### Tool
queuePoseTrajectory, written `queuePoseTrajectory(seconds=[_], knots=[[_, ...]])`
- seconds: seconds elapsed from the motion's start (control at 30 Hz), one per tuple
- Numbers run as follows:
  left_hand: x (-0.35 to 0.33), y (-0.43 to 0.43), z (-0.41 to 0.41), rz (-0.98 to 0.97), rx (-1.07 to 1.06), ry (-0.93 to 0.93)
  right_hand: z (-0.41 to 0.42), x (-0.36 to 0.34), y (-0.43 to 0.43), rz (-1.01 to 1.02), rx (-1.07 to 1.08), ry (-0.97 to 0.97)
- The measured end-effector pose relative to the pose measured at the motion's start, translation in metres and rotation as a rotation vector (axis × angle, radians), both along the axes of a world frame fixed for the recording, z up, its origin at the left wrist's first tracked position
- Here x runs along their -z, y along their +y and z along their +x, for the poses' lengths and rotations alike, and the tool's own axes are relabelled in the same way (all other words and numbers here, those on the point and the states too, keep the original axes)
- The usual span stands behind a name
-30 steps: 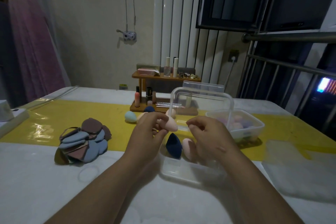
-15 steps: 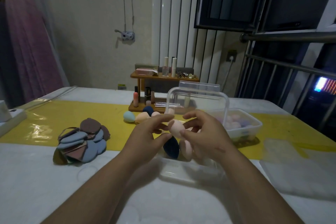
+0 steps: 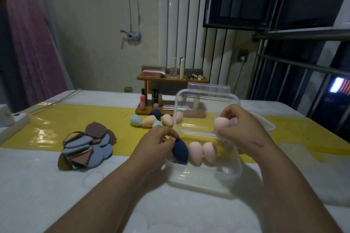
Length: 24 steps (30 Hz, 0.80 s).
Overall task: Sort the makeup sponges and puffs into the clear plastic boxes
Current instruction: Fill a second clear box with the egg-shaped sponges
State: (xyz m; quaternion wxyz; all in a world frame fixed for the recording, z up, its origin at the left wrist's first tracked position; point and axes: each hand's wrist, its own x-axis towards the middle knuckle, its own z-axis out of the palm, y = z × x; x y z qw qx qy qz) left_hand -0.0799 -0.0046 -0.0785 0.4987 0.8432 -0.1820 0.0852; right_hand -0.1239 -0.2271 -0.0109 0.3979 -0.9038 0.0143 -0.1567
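A clear plastic box [image 3: 204, 178] lies in front of me with its lid [image 3: 206, 100] standing up behind it. Inside stand a dark blue sponge [image 3: 180, 152] and two pink sponges [image 3: 196, 152] [image 3: 209, 151]. My left hand [image 3: 157, 142] pinches the tip of the dark blue sponge. Over the box's right side, my right hand [image 3: 242, 128] grips another pink sponge [image 3: 219, 124]. Several loose sponges [image 3: 149, 121] in light blue, orange, navy and pink lie on the yellow mat behind. A pile of flat puffs [image 3: 89, 147] sits at the left.
A second clear box [image 3: 269, 127] holding sponges is partly hidden behind my right hand. A wooden cosmetics rack [image 3: 170, 79] with bottles stands at the back of the table. A white block [image 3: 11, 119] lies at the left edge. Metal railings rise at the right.
The pink sponge passed from my left hand to my right hand, which carried it rightward over the box. My left hand dropped onto the dark blue sponge.
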Motion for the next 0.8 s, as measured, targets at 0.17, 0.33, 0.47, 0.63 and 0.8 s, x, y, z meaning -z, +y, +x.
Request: queuePoseTrajectory(seconds=[0.17,0.33,0.47,0.63,0.8], knots=[[-0.001,-0.001,-0.001,-0.023,-0.014,0.036,-0.003,-0.003,-0.002,-0.132,-0.012,0.146],[-0.001,-0.002,-0.002,-0.048,-0.023,0.047,-0.003,-0.001,0.001,-0.267,0.034,0.276],[-0.002,-0.001,-0.002,-0.042,-0.024,0.05,-0.003,0.0,0.006,-0.364,0.056,0.358],[-0.002,-0.001,-0.001,-0.042,-0.017,0.063,-0.005,-0.002,0.011,-0.466,0.102,0.43],[-0.001,0.0,-0.001,-0.049,-0.018,0.063,-0.008,0.0,0.013,-0.519,0.112,0.408]])
